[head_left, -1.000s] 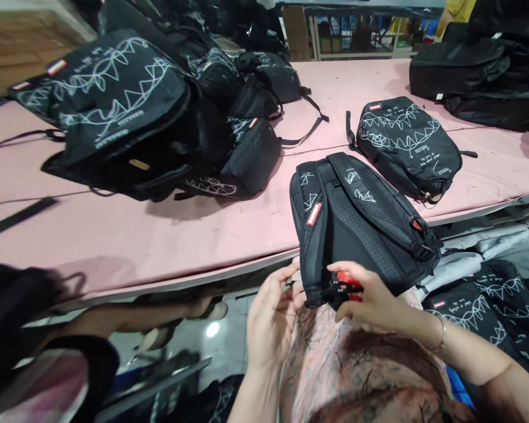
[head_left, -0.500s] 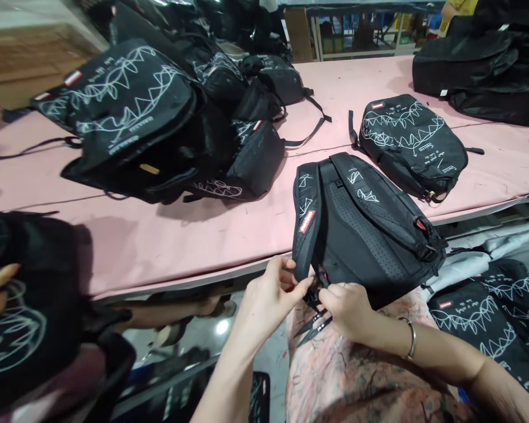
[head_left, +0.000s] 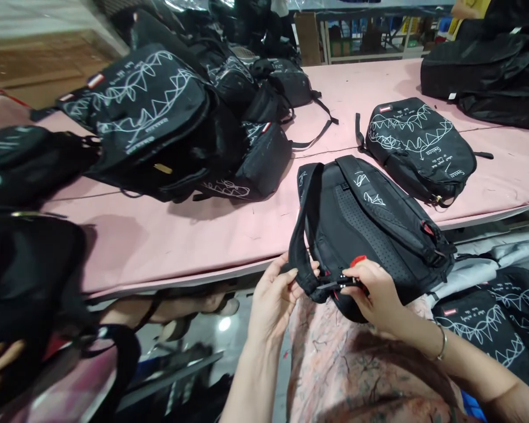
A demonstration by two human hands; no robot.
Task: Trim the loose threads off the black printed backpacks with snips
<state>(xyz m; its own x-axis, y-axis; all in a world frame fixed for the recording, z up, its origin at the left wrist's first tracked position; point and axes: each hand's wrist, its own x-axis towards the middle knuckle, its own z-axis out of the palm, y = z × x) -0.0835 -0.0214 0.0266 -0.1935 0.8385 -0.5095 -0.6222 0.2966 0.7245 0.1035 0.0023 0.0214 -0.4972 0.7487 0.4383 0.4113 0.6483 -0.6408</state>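
A black backpack [head_left: 361, 229] lies back side up at the table's front edge, its padded straps showing. My left hand [head_left: 275, 294] grips the lower end of its left shoulder strap [head_left: 300, 247] between thumb and fingers. In my right hand [head_left: 372, 291] is a small pair of dark thread snips [head_left: 335, 284], blades toward the left, against the strap end by the left fingertips. Whether the blades touch a thread is too small to see. Something red shows just above the right fingers.
A pink-covered table [head_left: 158, 247] runs across. A patterned black backpack [head_left: 418, 150] lies behind right; a pile of backpacks [head_left: 145, 111] stands left. More backpacks [head_left: 480, 317] hang low at right. Another person's hand [head_left: 0, 364] holds a black bag at far left.
My right hand has moved right and swung the snips from pointing down-left to lying across the strap end. My left hand now holds the strap, pulled outward from the backpack.
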